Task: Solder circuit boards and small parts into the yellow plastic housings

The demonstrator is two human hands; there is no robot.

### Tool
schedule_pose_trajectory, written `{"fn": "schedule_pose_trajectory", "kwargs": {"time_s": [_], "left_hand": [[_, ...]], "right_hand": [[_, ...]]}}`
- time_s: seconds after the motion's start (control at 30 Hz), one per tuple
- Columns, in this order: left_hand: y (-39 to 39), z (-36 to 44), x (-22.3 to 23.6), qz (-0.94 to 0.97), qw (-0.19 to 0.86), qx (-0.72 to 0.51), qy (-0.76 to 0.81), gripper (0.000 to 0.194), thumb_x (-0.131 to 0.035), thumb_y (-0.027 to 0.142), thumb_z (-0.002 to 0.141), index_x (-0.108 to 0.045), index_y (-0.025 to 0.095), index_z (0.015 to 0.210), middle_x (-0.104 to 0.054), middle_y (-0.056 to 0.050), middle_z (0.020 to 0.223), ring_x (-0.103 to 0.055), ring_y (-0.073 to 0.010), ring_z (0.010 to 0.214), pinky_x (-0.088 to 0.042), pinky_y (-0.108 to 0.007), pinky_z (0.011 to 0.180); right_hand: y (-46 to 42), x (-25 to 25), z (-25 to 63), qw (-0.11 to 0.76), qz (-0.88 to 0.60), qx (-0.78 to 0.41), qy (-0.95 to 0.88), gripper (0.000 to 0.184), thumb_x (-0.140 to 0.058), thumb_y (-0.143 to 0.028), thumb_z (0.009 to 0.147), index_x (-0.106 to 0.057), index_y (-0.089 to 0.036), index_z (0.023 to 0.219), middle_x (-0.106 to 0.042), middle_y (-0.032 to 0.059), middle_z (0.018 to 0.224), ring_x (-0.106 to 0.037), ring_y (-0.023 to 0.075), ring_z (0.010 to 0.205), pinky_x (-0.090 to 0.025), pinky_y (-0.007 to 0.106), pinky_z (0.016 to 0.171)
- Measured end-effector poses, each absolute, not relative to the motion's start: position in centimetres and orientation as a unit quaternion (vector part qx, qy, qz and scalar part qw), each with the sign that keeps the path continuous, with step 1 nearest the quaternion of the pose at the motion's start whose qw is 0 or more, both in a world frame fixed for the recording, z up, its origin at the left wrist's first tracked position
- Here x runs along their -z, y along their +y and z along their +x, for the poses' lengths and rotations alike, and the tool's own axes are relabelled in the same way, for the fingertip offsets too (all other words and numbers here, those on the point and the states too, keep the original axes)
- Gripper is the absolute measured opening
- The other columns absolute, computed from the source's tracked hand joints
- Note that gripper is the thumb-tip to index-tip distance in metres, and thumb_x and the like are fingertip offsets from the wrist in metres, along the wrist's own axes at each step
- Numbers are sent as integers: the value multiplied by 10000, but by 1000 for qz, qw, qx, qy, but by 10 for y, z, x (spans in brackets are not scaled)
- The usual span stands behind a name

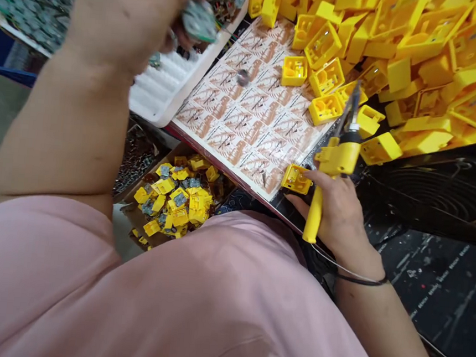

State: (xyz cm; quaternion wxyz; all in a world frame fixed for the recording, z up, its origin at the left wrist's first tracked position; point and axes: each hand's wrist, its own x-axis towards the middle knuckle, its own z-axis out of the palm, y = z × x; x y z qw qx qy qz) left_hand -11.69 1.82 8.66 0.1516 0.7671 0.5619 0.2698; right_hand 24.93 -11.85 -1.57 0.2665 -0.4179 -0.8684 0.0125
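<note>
My left hand (118, 18) is raised at the upper left, its fingers closed on a green circuit board (199, 20), slightly blurred. On the right, a yellow soldering iron (340, 157) with a pistol-like body lies in my right hand (341, 215), its dark tip pointing up and away. The thumb and a finger of that same hand are also at a small yellow plastic housing (296, 179) by the table's front edge. Several similar open housings (325, 108) sit beyond the iron's tip.
Under my left hand stands a white foam tray (157, 96); many circuit boards (28, 4) fill the upper left. A printed sheet (244, 112) covers the table's middle. Yellow casings (423, 67) are heaped behind a black fan (441, 190). Below the edge, a carton holds filled housings (178, 198).
</note>
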Motion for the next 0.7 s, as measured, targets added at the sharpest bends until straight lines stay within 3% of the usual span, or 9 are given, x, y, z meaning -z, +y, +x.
{"fn": "schedule_pose_trajectory", "kwargs": {"time_s": [0.03, 0.1, 0.2, 0.3, 0.37, 0.43, 0.53, 0.7], "left_hand": [[14, -100, -82, 745, 182, -308, 563, 470, -532, 590, 1007, -747, 194, 1141, -755, -58, 957, -727, -233, 813, -597, -444, 674], [3, -67, -68, 721, 298, -345, 523, 332, -645, 438, 962, -742, 143, 1079, -756, -62, 897, -684, -148, 687, -573, -331, 554], [-18, -39, -38, 708, 417, -232, 520, 332, -570, 276, 959, -669, 124, 1236, -719, -27, 754, -685, -146, 603, -538, -291, 529], [-38, -38, -16, 783, 295, -58, 544, 285, -580, 305, 940, -725, 185, 1153, -694, -8, 702, -731, -213, 715, -567, -359, 693], [-47, -42, -12, 826, 158, -29, 540, 285, -567, 377, 956, -757, 217, 1095, -740, -41, 875, -749, -269, 901, -561, -398, 807], [-49, -42, -12, 848, 83, -45, 521, 332, -517, 417, 986, -757, 226, 1111, -745, -69, 1061, -728, -295, 1035, -543, -413, 888], [-41, -33, -13, 858, 51, -76, 506, 357, -512, 425, 982, -743, 199, 1134, -733, -104, 1145, -693, -304, 1107, -516, -421, 967], [-19, -12, 2, 821, 83, -83, 559, 255, -664, 390, 825, -743, 181, 949, -738, -76, 928, -700, -310, 1000, -519, -459, 962]], "right_hand": [[-117, 16, 245, 265, -408, -11, -874, 374, -680, -330, 994, -532, -239, 1325, -659, 21, 920, -692, 220, 859, -592, 403, 922], [-117, 17, 242, 266, -398, -1, -878, 345, -673, -287, 995, -543, -222, 1308, -655, 11, 877, -683, 207, 814, -588, 370, 882], [-125, 15, 247, 260, -397, -1, -880, 361, -707, -326, 985, -557, -216, 1295, -669, -1, 846, -682, 190, 755, -584, 354, 868], [-135, 11, 255, 249, -388, -16, -887, 382, -707, -425, 988, -575, -216, 1278, -709, -7, 841, -712, 184, 732, -593, 400, 944], [-139, 6, 257, 279, -389, -9, -878, 430, -774, -435, 936, -598, -210, 1256, -767, 26, 920, -758, 200, 802, -608, 413, 961], [-142, -1, 258, 325, -399, 2, -858, 441, -861, -327, 864, -625, -211, 1217, -803, 51, 996, -787, 207, 872, -631, 366, 902], [-145, -11, 257, 358, -403, 29, -842, 405, -899, -165, 799, -651, -195, 1117, -816, 37, 921, -788, 166, 810, -627, 264, 809], [-150, -16, 259, 371, -401, 77, -834, 287, -884, -137, 814, -666, -193, 993, -791, -15, 776, -712, 89, 609, -568, 187, 699]]}}
